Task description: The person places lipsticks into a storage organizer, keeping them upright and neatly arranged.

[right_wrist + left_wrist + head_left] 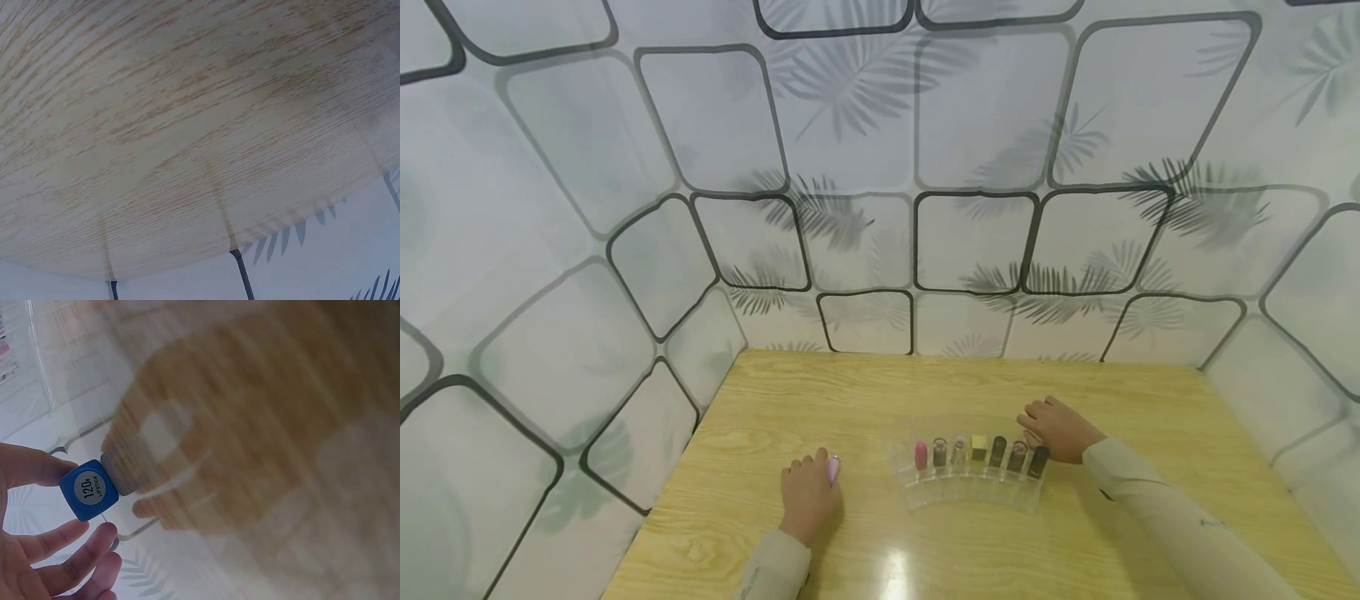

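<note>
My left hand is over the table left of the stand and pinches a lipstick. In the left wrist view the thumb is on one side of the lipstick and fingertips are below it; its square blue end carries a round label reading "120 LIPSTICK". A clear tiered stand holds a row of several lipsticks, from a pink one at the left to a dark one at the right. At the stand's right back end lies my right hand, fingertips right at its edge; whether they grip it I cannot tell.
The light wooden table reaches back to a wall hung with a pale sheet of dark rounded squares and leaf prints. The same sheet runs along both sides. The right wrist view shows only wood grain and the sheet.
</note>
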`<action>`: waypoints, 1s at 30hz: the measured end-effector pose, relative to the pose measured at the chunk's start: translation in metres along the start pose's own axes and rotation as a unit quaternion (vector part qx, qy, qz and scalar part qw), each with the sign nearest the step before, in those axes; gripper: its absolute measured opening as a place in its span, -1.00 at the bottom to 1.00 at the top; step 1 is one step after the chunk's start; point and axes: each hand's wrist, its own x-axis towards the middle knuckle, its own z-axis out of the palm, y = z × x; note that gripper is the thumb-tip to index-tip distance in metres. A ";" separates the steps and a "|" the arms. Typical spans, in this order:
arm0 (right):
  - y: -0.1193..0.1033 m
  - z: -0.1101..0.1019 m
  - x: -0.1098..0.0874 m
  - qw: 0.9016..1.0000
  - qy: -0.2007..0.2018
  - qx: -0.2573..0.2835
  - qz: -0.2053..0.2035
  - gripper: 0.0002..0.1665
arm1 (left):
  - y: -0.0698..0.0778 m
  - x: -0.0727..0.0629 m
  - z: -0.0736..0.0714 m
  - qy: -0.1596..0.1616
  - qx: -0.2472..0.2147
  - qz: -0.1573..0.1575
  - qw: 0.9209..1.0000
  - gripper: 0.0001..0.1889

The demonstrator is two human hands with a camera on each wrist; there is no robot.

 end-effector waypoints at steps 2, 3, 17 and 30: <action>0.000 0.000 0.000 1.000 0.000 0.000 0.000 -0.26 | 0.000 0.000 0.000 -0.006 0.001 -0.001 1.000 -0.75; 0.000 0.000 0.000 1.000 -0.001 0.000 0.000 -0.26 | 0.000 0.000 0.000 -0.007 0.001 -0.001 1.000 -0.76; -0.001 -0.007 0.001 1.000 -0.023 0.002 -0.002 -0.71 | 0.003 0.000 0.000 -0.017 0.013 -0.009 1.000 -0.74; -0.001 -0.003 0.000 1.000 -0.013 -0.001 -0.003 -0.60 | 0.004 0.001 -0.004 -0.014 -0.020 -0.026 0.999 -0.84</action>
